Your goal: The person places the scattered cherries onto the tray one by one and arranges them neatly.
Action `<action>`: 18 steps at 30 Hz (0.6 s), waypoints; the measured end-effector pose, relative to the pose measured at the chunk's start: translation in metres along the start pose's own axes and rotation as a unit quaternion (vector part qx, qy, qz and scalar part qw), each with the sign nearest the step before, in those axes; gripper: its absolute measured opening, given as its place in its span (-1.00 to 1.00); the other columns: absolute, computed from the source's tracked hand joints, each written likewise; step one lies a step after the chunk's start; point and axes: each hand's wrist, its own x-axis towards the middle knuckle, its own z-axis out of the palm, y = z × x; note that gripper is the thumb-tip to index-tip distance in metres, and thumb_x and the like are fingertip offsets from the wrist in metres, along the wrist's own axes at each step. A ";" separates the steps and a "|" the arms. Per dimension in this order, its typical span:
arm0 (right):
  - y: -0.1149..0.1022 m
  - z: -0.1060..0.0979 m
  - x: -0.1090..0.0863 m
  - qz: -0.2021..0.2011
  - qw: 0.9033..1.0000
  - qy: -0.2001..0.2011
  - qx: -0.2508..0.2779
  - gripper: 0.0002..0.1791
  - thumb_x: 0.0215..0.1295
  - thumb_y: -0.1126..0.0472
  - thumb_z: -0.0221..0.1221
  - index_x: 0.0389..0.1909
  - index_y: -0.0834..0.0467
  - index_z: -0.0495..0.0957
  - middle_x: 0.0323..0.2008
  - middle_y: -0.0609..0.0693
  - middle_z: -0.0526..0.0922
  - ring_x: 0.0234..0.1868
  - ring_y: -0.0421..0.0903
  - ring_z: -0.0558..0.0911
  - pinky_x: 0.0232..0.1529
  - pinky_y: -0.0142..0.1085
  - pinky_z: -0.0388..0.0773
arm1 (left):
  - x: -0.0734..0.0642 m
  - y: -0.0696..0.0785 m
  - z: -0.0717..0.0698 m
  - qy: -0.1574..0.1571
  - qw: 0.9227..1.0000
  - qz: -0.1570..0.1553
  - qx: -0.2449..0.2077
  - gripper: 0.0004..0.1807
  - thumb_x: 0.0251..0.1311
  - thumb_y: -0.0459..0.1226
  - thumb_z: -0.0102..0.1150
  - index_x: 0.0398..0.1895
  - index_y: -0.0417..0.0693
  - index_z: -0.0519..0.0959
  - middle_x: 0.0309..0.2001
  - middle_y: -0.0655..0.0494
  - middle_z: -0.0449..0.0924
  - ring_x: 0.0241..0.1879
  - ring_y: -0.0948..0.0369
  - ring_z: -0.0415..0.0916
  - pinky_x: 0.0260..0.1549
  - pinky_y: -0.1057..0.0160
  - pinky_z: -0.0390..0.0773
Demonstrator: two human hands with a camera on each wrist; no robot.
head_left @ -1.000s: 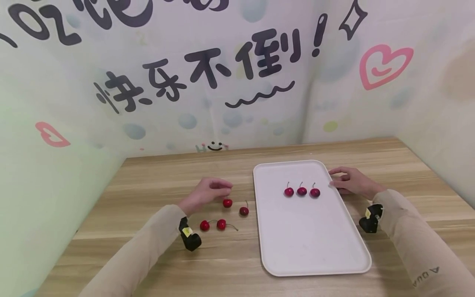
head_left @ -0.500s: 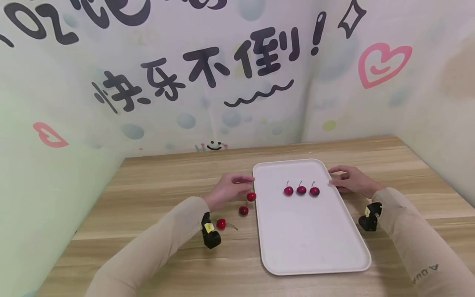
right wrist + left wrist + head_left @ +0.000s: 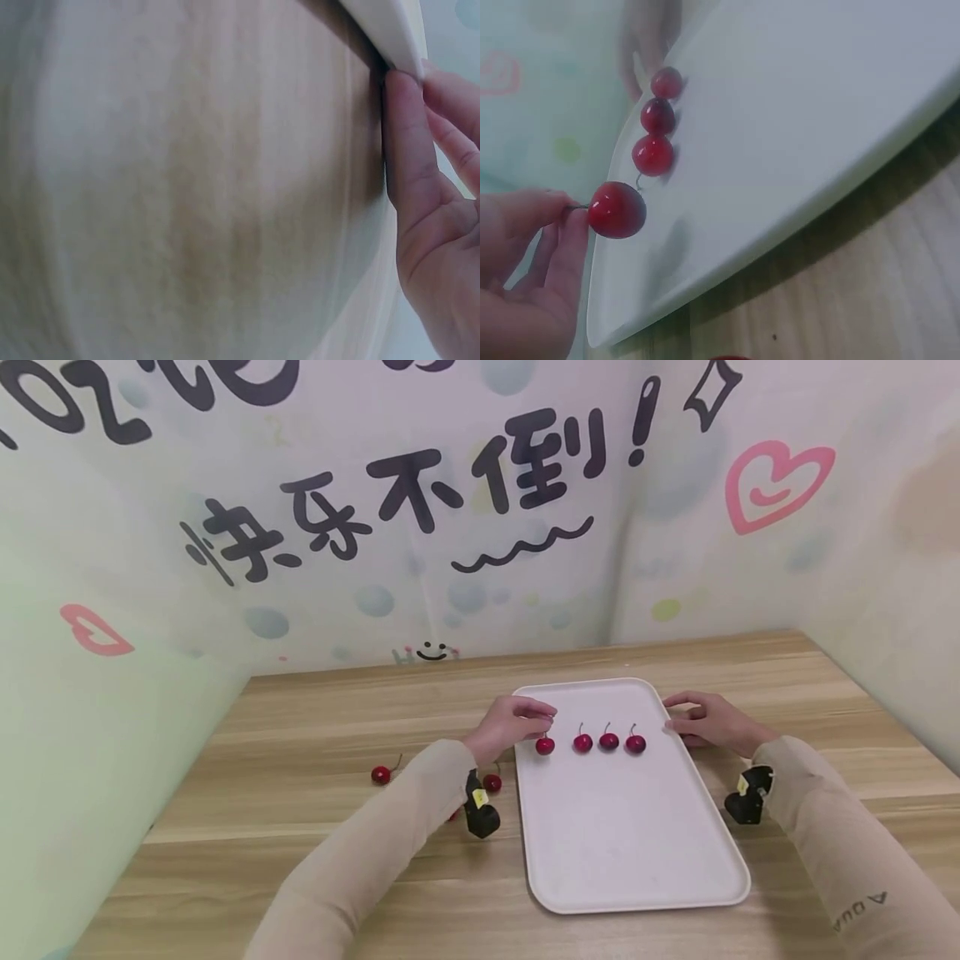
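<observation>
The left hand (image 3: 508, 727) pinches a cherry (image 3: 545, 746) by its stem (image 3: 579, 206) above the tray (image 3: 637, 835), beside a row of three cherries (image 3: 609, 742). The right hand (image 3: 708, 722) touches the tray's edge; whether it grips cannot be told. The left wrist camera (image 3: 482, 814) mostly hides another cherry (image 3: 452, 817) on the table (image 3: 337, 710).

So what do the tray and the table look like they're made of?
Tray: probably white plastic, satin finish; smooth, with a rounded, molded-looking rim. Table: wood or wood-look laminate, low sheen; grain bands show, but can't settle which.
</observation>
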 end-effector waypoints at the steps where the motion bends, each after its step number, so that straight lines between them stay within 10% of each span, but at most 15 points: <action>1: 0.000 0.000 0.000 -0.001 1.000 0.000 -0.001 -0.38 0.18 0.24 0.13 0.17 0.41 0.12 -0.17 0.31 0.48 -0.27 -0.04 0.58 -0.21 -0.20 0.51 | 0.002 -0.001 0.001 -0.004 1.000 0.000 0.002 -0.73 0.09 -0.36 0.14 -0.09 -0.16 0.55 -0.23 0.09 0.56 -0.26 0.24 0.51 -0.21 0.33 0.49; 18: 0.000 0.000 0.000 -0.007 1.000 -0.003 -0.012 -0.38 0.18 0.21 0.13 0.17 0.40 0.13 -0.18 0.27 0.47 -0.28 -0.04 0.57 -0.21 -0.21 0.51 | 0.024 -0.010 0.017 0.023 0.999 0.001 0.042 -0.79 0.07 -0.39 0.15 -0.19 -0.19 0.59 -0.34 0.06 0.60 -0.40 0.27 0.51 -0.33 0.40 0.49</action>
